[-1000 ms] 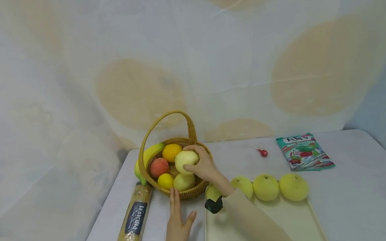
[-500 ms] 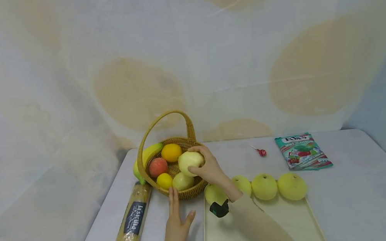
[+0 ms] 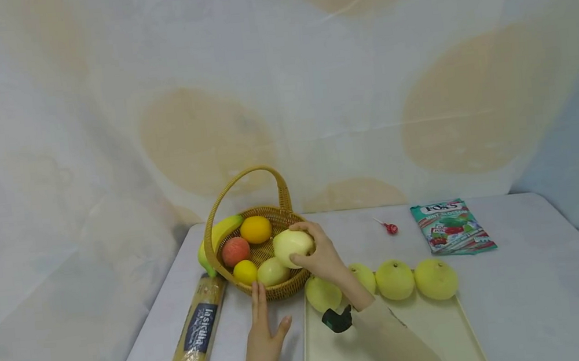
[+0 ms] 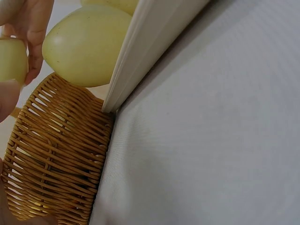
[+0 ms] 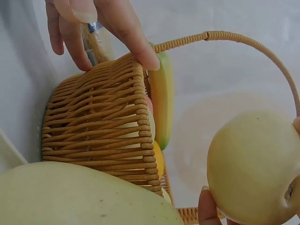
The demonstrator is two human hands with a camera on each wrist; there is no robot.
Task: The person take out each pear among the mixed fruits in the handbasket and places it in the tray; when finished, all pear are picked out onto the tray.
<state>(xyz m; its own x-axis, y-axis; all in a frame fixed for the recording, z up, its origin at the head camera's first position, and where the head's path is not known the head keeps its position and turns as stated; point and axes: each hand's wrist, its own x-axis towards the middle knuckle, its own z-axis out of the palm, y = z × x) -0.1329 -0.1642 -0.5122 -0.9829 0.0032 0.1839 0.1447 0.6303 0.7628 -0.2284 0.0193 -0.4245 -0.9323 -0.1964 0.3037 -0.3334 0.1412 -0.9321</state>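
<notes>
My right hand (image 3: 320,256) grips a pale yellow-green apple (image 3: 293,248) between thumb and fingers, over the right side of a wicker basket (image 3: 289,290). In the right wrist view, the apple (image 5: 251,164) shows its stem hollow and appears above the basket's rim. My left hand (image 3: 263,343) has fairly straight fingers, and its fingertips rest on the near side of the basket at the rim. Inside the basket lie a second pale fruit (image 3: 272,272), a lemon (image 3: 245,272), a peach (image 3: 236,251) and an orange-yellow fruit (image 3: 256,230). A banana (image 3: 221,233) lies along the left rim.
Right of the basket stands a cream tray (image 3: 332,351) with several yellow-green pomelo-like fruits (image 3: 395,280) along its far edge. Beyond it lie a red lollipop (image 3: 390,228) and a green candy bag (image 3: 451,227). A spaghetti pack (image 3: 194,335) lies at the left.
My right hand has moved a little to the right and toward me with the apple, uncovering more of the basket's inside. My left hand stays at the basket's near rim.
</notes>
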